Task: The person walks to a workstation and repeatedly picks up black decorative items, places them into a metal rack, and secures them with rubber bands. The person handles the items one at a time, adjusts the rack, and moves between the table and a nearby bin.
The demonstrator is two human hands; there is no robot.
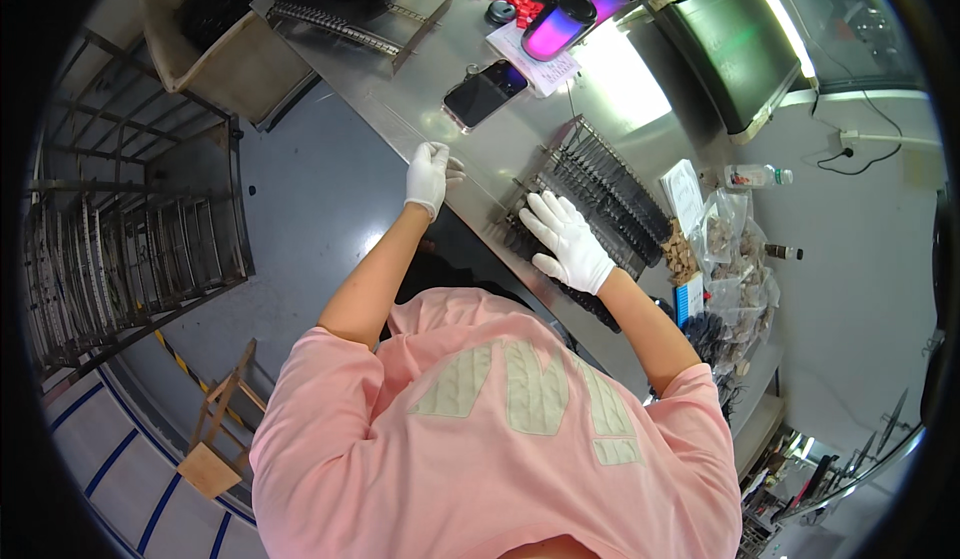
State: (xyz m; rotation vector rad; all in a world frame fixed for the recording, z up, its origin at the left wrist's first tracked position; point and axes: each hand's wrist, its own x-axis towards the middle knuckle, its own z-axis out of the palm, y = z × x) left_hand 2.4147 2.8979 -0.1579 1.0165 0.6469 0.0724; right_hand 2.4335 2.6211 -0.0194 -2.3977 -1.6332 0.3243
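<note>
Both gloved | left hand (432,177) curled, grip unclear | right hand (568,243) splayed wide over rack (597,202)

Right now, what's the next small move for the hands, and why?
Probably bring the left hand over to the rack of dark parts: the right hand is there, fingers spread, while the left is away from it, fingers curled, by the metal table's edge. Can't tell if the left pinches anything.

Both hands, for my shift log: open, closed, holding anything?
Left hand: curled closed; cannot tell if holding anything.
Right hand: open, spread over dark parts.
</note>
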